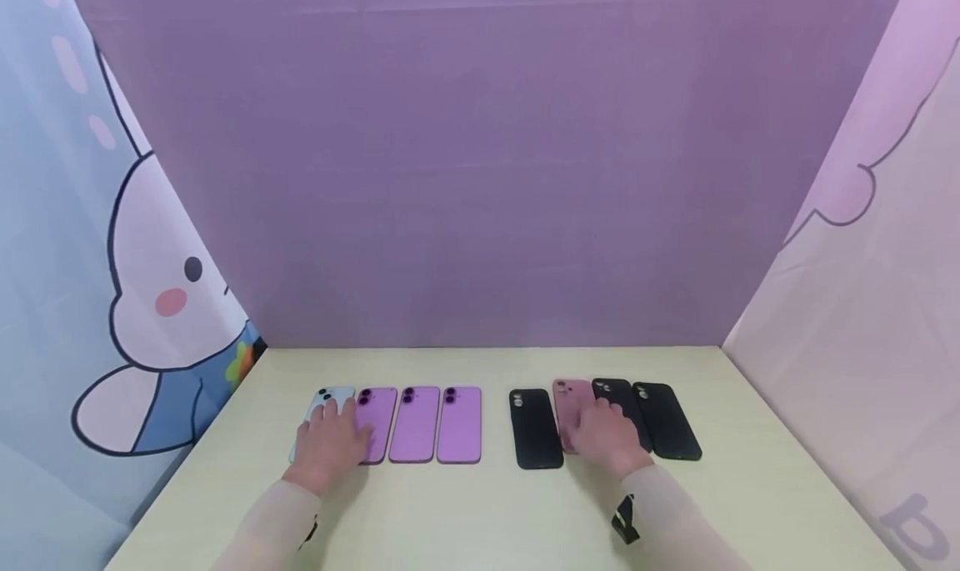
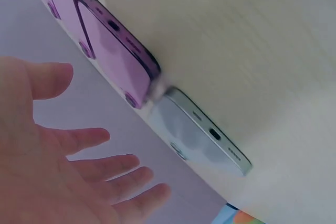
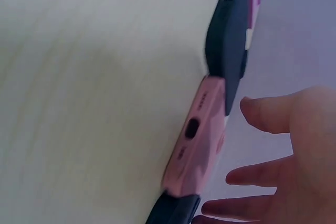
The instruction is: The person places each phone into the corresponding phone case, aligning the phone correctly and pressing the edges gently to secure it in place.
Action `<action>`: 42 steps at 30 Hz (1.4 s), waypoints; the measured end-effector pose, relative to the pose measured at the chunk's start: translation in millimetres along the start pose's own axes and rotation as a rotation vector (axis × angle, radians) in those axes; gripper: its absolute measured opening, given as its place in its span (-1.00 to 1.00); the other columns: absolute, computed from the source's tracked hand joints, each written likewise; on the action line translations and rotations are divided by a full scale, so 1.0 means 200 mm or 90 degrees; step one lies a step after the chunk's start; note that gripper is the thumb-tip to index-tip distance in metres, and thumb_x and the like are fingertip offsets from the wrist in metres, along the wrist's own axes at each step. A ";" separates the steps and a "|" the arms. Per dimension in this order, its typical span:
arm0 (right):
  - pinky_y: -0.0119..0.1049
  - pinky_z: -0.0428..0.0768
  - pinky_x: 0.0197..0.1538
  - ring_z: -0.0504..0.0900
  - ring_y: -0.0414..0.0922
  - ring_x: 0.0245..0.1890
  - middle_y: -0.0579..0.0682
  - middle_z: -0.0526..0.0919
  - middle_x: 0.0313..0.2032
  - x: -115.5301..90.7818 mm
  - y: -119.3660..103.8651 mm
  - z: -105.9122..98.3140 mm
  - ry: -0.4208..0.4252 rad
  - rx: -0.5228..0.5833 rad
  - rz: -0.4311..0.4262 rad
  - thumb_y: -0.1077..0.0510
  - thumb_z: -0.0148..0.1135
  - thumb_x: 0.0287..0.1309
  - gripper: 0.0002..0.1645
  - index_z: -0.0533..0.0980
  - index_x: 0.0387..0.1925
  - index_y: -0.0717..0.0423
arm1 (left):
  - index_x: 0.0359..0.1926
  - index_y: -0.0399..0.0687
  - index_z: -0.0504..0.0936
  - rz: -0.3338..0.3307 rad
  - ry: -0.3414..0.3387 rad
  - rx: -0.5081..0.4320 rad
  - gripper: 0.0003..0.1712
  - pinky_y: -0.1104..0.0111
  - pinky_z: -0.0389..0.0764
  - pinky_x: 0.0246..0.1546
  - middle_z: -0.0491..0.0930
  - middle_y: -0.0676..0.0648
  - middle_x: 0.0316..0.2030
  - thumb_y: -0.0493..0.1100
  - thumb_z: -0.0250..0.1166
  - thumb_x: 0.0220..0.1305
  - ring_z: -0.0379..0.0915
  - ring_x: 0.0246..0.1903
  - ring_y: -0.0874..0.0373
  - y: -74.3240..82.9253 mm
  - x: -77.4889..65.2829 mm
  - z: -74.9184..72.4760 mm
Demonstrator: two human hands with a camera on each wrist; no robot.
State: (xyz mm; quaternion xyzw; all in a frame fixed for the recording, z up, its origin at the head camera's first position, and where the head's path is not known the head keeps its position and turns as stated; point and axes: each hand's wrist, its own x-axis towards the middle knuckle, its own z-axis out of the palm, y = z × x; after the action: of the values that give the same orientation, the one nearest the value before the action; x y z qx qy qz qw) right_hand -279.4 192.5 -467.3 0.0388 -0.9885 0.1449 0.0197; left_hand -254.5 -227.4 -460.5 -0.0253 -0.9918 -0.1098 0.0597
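Observation:
My left hand (image 1: 330,442) hovers with fingers spread over a light blue phone (image 2: 197,135) at the row's left end; in the left wrist view a gap shows between them. Its thumb is nearest a purple phone (image 1: 381,413), beside two more purple phones (image 1: 414,425). On the right, my right hand (image 1: 606,438) has its fingers extended above a pink phone case (image 3: 202,135) and a black one (image 1: 632,400). In the right wrist view, the fingers hold nothing. Another black phone case (image 1: 536,429) lies left of the pink one, and a further black case (image 1: 669,421) lies at the right end.
Everything lies flat on a pale wood-look table (image 1: 420,521). A purple cloth wall (image 1: 480,179) rises behind it. Printed cloth (image 1: 67,304) hangs at the left and pale cloth (image 1: 862,346) at the right.

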 end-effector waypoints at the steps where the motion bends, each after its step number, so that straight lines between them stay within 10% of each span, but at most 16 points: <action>1: 0.27 0.56 -0.08 0.52 0.27 -0.11 0.35 0.55 -0.10 0.00 0.01 0.00 0.000 -0.008 0.002 -0.07 0.21 0.30 -0.46 0.54 -0.02 0.36 | 0.31 -0.49 0.33 -0.002 -0.003 0.002 -0.30 -0.41 0.36 0.09 0.33 -0.62 0.21 0.03 0.17 0.45 0.24 0.21 -0.59 -0.01 0.01 0.00; 17: 0.28 0.58 -0.06 0.51 0.39 -0.03 0.50 0.53 -0.06 0.04 0.16 -0.02 -0.018 -0.068 0.089 0.00 0.14 0.32 -0.37 0.44 0.10 0.54 | 0.32 -0.44 0.34 -0.110 -0.075 0.011 -0.39 -0.48 0.33 0.00 0.38 -0.58 0.09 -0.07 0.10 0.44 0.33 0.07 -0.52 -0.20 0.12 0.02; 42: 0.28 0.54 -0.06 0.39 0.33 -0.09 0.55 0.38 -0.04 0.12 0.19 -0.13 -0.111 0.012 0.164 0.05 0.17 0.19 -0.33 0.43 0.08 0.62 | 0.22 -0.60 0.34 -0.184 -0.106 -0.065 -0.24 -0.34 0.46 -0.08 0.29 -0.61 0.01 0.06 0.12 0.31 0.27 0.03 -0.50 -0.23 0.15 0.00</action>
State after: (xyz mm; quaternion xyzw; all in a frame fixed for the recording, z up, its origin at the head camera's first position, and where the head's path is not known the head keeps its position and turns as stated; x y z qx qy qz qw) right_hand -306.5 235.3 -452.3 -0.0754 -0.9818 0.1517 -0.0854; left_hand -286.8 -270.6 -465.6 0.1058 -0.9798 -0.1648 -0.0403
